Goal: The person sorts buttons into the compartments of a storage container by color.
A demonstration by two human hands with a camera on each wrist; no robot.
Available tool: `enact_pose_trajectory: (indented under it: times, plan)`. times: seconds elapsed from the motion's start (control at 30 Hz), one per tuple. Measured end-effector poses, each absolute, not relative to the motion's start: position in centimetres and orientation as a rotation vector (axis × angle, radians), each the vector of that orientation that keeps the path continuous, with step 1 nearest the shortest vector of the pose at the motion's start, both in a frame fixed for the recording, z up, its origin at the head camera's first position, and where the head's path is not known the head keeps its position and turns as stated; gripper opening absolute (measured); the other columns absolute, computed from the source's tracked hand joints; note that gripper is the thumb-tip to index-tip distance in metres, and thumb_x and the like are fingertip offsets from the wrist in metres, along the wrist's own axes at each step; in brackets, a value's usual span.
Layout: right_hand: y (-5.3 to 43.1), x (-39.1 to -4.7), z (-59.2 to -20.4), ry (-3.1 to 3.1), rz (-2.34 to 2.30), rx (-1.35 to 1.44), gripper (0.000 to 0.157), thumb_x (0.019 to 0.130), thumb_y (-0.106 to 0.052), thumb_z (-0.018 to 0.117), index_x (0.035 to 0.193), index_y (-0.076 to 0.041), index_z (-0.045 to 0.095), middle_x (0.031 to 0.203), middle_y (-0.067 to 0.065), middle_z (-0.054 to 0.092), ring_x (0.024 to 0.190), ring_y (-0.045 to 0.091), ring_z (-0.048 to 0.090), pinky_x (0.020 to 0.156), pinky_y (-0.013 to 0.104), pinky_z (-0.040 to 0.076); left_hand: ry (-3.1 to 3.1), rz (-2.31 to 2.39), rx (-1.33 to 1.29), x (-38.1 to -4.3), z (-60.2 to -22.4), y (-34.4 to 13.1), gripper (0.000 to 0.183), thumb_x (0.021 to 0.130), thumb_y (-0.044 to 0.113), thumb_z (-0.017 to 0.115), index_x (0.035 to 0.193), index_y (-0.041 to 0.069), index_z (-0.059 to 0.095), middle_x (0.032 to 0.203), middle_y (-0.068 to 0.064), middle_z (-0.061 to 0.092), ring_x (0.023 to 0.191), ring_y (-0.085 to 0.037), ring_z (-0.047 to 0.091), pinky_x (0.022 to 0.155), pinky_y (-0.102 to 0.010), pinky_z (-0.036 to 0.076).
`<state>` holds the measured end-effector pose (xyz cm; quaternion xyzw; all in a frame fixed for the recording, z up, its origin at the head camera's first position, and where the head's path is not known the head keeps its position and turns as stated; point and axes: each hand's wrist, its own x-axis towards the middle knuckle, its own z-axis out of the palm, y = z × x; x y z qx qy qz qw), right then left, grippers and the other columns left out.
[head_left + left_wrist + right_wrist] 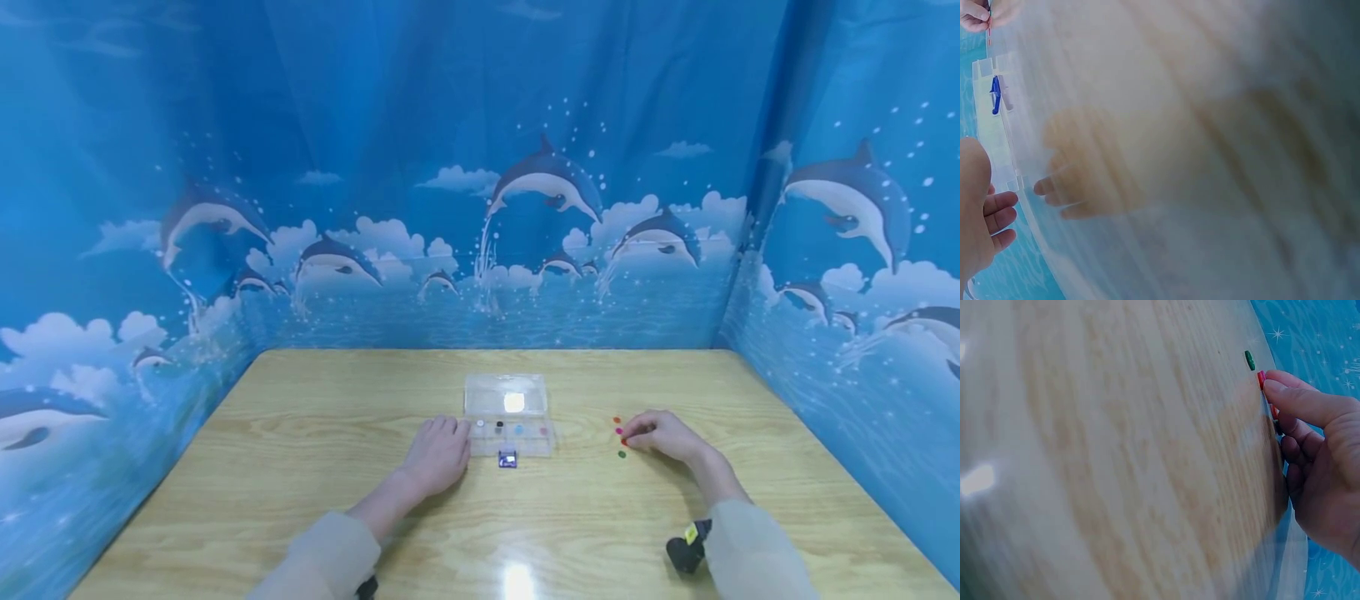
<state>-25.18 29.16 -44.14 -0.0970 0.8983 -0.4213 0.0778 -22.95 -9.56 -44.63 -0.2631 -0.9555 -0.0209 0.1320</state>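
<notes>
A clear compartment box [480,447] lies with its lid [487,392] raised at the back and a blue-purple latch [507,459] at its front. White, black, light blue and pinkish small pieces sit in separate compartments. My left hand [438,457] rests on the table against the box's left side, fingers relaxed. To the right of the box, my right hand [663,437] pinches a small red button [1262,379] between thumb and index finger, low over the table. Beside those fingertips lie an orange button [617,419], a pink button [618,431] and a green button [622,454].
The wood-grain table [570,525] runs back to a blue dolphin curtain [420,167], which also stands along the left and right sides. A black device with a yellow tag [688,546] is at the right wrist.
</notes>
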Motion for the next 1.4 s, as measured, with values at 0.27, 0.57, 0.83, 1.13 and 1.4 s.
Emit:
enact_pose_trajectory:
  times: [0.27, 0.57, 0.83, 1.13, 1.4]
  plan:
    - [28.98, -25.16, -43.89, 2.692, -1.235, -0.313, 0.017, 0.080, -0.006, 0.068, 0.096, 0.001, 0.068, 0.102, 0.011, 0.059, 0.095, 0.024, 0.052, 0.078, 0.035, 0.042, -2.775, -0.033, -0.760, -22.95, -44.53, -9.57, 0.019, 0.095, 0.022, 0.044, 0.099, 0.007, 0.054, 0.083, -0.006, 0.051, 0.081, -0.021, 0.049, 0.076, -0.035, 0.043]
    - [28.68, -25.17, -43.57, 2.679, -1.220, -0.400, 0.019, 0.080, -0.003, 0.067, 0.098, 0.004, 0.067, 0.102, 0.014, 0.060, 0.097, 0.027, 0.053, 0.080, 0.037, 0.042, -2.765, -0.022, -0.773, -22.81, -44.25, -9.58, 0.019, 0.094, 0.021, 0.045, 0.100, 0.006, 0.055, 0.082, -0.005, 0.051, 0.080, -0.020, 0.049, 0.074, -0.034, 0.043]
    - [28.45, -25.28, -43.60, 2.690, -1.176, -0.371, 0.014, 0.080, -0.005, 0.068, 0.094, 0.000, 0.068, 0.100, 0.010, 0.060, 0.095, 0.025, 0.052, 0.079, 0.037, 0.041, -2.792, -0.031, -0.771, -22.80, -44.01, -9.61, 0.022, 0.094, 0.022, 0.045, 0.104, 0.005, 0.055, 0.083, -0.006, 0.051, 0.081, -0.020, 0.048, 0.076, -0.035, 0.043]
    - [28.35, -25.43, -43.81, 2.681, -1.179, -0.362, 0.012, 0.079, -0.004, 0.069, 0.090, -0.001, 0.067, 0.097, 0.008, 0.059, 0.089, 0.021, 0.051, 0.075, 0.035, 0.040, -2.804, -0.030, -0.787, -22.73, -43.81, -9.61, 0.020, 0.094, 0.023, 0.046, 0.101, 0.006, 0.055, 0.082, -0.005, 0.050, 0.079, -0.019, 0.046, 0.074, -0.034, 0.042]
    - [28.18, -25.62, -43.64, 2.670, -1.168, -0.419, 0.009, 0.079, -0.004, 0.068, 0.087, 0.000, 0.065, 0.093, 0.007, 0.057, 0.086, 0.019, 0.048, 0.077, 0.035, 0.038, -2.800, -0.007, -0.785, -22.90, -43.70, -9.58, 0.018, 0.094, 0.023, 0.047, 0.099, 0.007, 0.054, 0.083, -0.005, 0.051, 0.079, -0.019, 0.047, 0.076, -0.035, 0.043]
